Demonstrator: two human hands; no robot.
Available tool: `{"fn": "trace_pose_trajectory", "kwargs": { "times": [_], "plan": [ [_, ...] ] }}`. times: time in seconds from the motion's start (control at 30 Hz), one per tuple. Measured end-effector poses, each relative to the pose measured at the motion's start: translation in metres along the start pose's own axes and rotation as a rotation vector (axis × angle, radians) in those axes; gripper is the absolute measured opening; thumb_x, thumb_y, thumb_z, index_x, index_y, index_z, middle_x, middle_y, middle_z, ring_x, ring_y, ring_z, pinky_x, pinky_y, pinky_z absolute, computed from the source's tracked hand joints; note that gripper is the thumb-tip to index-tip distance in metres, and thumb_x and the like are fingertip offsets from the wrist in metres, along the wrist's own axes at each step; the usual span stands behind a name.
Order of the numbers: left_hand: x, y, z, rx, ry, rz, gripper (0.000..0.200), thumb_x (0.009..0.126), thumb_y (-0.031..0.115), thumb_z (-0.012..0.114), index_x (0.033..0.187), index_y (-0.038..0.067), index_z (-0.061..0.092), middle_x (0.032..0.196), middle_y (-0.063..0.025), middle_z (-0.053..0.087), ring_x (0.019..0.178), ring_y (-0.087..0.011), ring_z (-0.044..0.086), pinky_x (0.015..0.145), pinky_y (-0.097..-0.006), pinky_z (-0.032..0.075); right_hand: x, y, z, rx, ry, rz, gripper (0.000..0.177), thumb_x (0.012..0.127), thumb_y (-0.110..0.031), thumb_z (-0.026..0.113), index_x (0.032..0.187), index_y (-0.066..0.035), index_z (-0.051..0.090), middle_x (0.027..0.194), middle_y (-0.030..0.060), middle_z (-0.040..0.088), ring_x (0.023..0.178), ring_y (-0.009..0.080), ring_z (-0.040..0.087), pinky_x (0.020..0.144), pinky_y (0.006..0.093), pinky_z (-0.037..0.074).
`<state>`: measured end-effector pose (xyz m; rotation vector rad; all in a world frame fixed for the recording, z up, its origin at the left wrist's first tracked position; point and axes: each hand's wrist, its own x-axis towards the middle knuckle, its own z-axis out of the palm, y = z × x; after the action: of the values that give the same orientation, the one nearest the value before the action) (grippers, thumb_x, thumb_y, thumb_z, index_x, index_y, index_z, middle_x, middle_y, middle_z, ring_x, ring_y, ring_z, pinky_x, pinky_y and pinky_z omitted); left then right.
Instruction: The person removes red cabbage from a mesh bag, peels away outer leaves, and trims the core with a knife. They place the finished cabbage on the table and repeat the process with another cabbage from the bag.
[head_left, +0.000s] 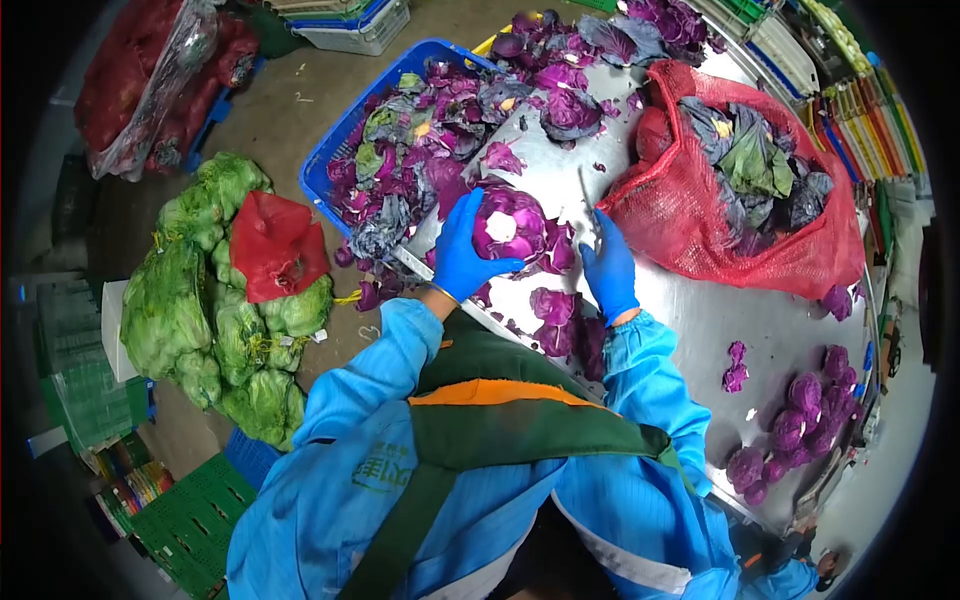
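Observation:
My left hand (468,248), in a blue glove, is closed around the side of a red cabbage (512,224); a pale cut stem end faces up. My gloved right hand (608,268) grips a knife (587,188), its thin blade pointing away from me just right of the cabbage. Loose purple leaves (556,310) lie between my hands on the metal table (690,325). Beyond my left hand stands a blue crate (318,170) heaped with purple and greenish leaves. The knife's handle is mostly hidden in my right hand.
An open red mesh sack (690,225) of cabbages lies on the table's right side. Several trimmed red cabbages (803,393) sit near the right edge. Green bagged vegetables (185,310) stand on the floor at left. A person's blue sleeve (785,580) shows at lower right.

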<state>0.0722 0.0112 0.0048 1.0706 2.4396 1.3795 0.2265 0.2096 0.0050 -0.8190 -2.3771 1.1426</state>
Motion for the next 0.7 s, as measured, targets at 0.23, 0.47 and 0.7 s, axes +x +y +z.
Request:
{"fn": "trace_pose_trajectory", "kwargs": {
  "times": [0.23,0.47,0.7],
  "plan": [
    [0.008,0.019,0.001,0.109,-0.071,-0.018,0.120,0.047,0.048,0.090,0.145,0.009,0.032,0.142,-0.0212,0.040,0.129,-0.0378,0.042,0.106,-0.0467,0.034,-0.003,-0.079,-0.014,0.066,-0.397,0.091,0.066,0.095,-0.022,0.052,0.151,-0.020,0.018,0.144,0.0224,0.039,0.123,0.0393,0.049,0.093,0.0407,0.046],
    [0.014,0.018,-0.002,0.147,-0.120,-0.012,0.117,0.049,0.047,0.090,0.143,0.005,0.034,0.140,-0.0204,0.043,0.129,-0.0369,0.042,0.107,-0.0454,0.034,0.001,-0.056,0.008,-0.020,-0.332,-0.172,0.064,0.096,-0.026,0.050,0.151,-0.021,0.018,0.145,0.0221,0.038,0.117,0.0413,0.053,0.092,0.0419,0.048],
    [0.019,0.014,0.005,0.137,-0.092,-0.023,0.115,0.049,0.046,0.090,0.142,0.005,0.036,0.138,-0.0198,0.045,0.128,-0.0366,0.042,0.106,-0.0457,0.035,0.010,-0.060,0.028,-0.046,-0.143,-0.077,0.050,0.096,-0.032,0.050,0.143,-0.016,0.040,0.129,0.0232,0.054,0.100,0.0398,0.062,0.084,0.0445,0.051]
  ]
}}
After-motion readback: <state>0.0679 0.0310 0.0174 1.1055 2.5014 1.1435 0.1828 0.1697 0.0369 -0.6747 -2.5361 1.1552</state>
